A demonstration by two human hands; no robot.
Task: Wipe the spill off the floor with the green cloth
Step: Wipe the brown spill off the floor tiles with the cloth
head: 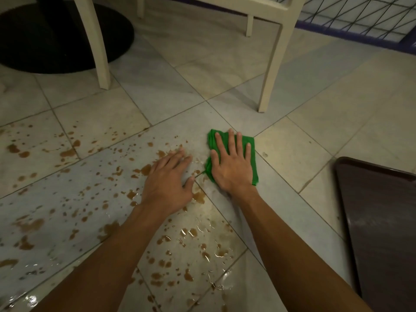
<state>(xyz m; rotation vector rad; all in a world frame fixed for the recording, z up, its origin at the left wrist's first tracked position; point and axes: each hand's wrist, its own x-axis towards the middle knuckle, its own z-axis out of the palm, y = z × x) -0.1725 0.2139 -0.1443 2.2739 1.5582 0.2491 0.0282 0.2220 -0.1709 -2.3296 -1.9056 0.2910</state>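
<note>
A folded green cloth (251, 147) lies flat on the pale tiled floor near the middle of the view. My right hand (231, 162) presses down on it with fingers spread. My left hand (167, 177) rests flat on the wet tile just left of the cloth, fingers apart, holding nothing. The brown spill (67, 152) spreads as many splashes and small puddles over the tiles to the left and toward me, with a wet shiny patch (202, 235) between my forearms. The tile right of the cloth looks dry.
A cream chair stands just beyond the cloth, with legs at the left (102, 64) and right (269, 86). A round black table base (56, 41) sits at the far left. A dark brown tray (380, 221) lies on the floor at the right. A wire grid panel (360, 16) lines the back right.
</note>
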